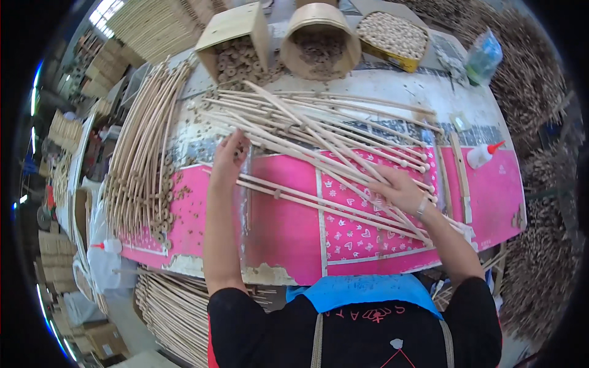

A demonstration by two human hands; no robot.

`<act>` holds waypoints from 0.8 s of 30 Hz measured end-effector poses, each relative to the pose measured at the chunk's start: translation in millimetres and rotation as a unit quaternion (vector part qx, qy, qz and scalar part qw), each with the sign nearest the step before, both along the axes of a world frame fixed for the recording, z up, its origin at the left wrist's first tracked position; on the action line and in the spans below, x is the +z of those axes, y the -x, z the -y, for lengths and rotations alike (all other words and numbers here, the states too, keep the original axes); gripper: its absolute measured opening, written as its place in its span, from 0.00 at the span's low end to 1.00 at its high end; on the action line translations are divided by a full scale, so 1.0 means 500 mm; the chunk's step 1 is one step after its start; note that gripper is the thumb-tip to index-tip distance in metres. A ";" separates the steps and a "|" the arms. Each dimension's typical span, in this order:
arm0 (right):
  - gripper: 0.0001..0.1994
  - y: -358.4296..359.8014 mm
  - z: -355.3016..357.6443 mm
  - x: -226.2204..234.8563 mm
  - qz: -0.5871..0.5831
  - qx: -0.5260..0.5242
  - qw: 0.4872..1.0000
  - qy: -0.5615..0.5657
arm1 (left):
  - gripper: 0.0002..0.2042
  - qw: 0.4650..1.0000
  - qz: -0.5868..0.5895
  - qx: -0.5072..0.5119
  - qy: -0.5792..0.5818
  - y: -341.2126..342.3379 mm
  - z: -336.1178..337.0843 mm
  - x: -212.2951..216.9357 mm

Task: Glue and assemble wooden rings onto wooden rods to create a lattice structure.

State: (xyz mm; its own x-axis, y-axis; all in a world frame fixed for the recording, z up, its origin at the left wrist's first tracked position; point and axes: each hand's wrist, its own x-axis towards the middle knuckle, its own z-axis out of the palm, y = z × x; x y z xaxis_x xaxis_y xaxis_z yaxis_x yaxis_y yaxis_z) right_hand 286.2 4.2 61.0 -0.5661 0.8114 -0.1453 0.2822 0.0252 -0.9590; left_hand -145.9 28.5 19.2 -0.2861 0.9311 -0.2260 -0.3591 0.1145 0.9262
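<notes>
Long thin wooden sticks (307, 161), several with round beads or discs on them, lie slanting across the pink-covered table. My right hand (399, 190) is closed round some sticks at their right part. My left hand (231, 154) is curled near the left ends of these sticks, with small brown wooden pieces showing at its fingers; their exact shape is too small to tell. Closer to me, a few separate sticks (331, 205) rest on the pink sheet. Another pile of sticks (356, 119) lies just beyond my hands.
A large stick bundle (144, 153) covers the left side. At the back stand a square wooden box (264, 37) and a round wooden tub (291, 58) with small rings, beside a yellow tin (405, 63) of pale beads. A glue bottle (480, 157) with a red tip is at the right.
</notes>
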 end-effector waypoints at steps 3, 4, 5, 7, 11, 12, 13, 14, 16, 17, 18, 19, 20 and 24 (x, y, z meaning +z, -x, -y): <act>0.08 0.109 -0.028 0.025 0.043 -0.018 0.999 -0.018 | 0.09 0.999 -0.005 -0.034 0.000 -0.089 0.024 0.035; 0.08 0.137 -0.040 0.014 0.047 -0.019 0.999 -0.014 | 0.09 0.999 -0.018 -0.039 -0.008 -0.098 0.029 0.038; 0.08 0.154 -0.054 0.002 0.045 -0.031 0.998 -0.012 | 0.11 0.999 -0.041 -0.025 -0.010 -0.103 0.032 0.041; 0.10 0.167 -0.077 -0.015 0.142 -0.056 0.937 -0.315 | 0.14 0.971 -0.227 -0.034 0.075 -0.063 0.033 0.039; 0.09 0.072 -0.090 0.024 0.191 -0.126 0.937 -0.264 | 0.12 0.851 -0.524 0.010 -0.037 -0.061 0.003 0.030; 0.09 0.042 -0.094 0.030 0.153 -0.137 0.955 -0.215 | 0.11 0.865 -0.493 -0.010 -0.087 -0.097 -0.033 0.036; 0.10 0.012 -0.094 0.042 0.114 -0.147 0.968 -0.167 | 0.10 0.877 -0.460 -0.028 -0.137 -0.141 -0.076 0.043; 0.13 -0.007 -0.088 0.064 0.071 -0.159 0.968 -0.182 | 0.10 0.856 -0.491 -0.049 -0.153 -0.179 -0.118 0.043; 0.14 -0.050 -0.088 0.052 0.035 -0.184 0.969 -0.162 | 0.11 0.791 -0.579 -0.078 -0.179 -0.257 -0.214 0.021; 0.15 -0.061 -0.081 0.062 0.043 -0.190 0.972 -0.129 | 0.09 0.770 -0.603 -0.108 -0.179 -0.281 -0.257 0.006; 0.13 -0.077 -0.075 0.063 0.041 -0.203 0.969 -0.134 | 0.10 0.735 -0.649 -0.125 -0.148 -0.312 -0.295 -0.010; 0.12 -0.086 -0.071 0.063 0.035 -0.211 0.967 -0.138 | 0.12 0.695 -0.697 -0.137 -0.113 -0.333 -0.319 -0.019; 0.12 -0.093 -0.064 0.072 0.013 -0.212 0.969 -0.129 | 0.12 0.647 -0.744 -0.148 -0.081 -0.346 -0.336 -0.027; 0.13 -0.124 -0.054 0.092 0.006 -0.224 0.971 -0.086 | 0.13 0.554 -0.818 -0.154 -0.034 -0.385 -0.371 -0.051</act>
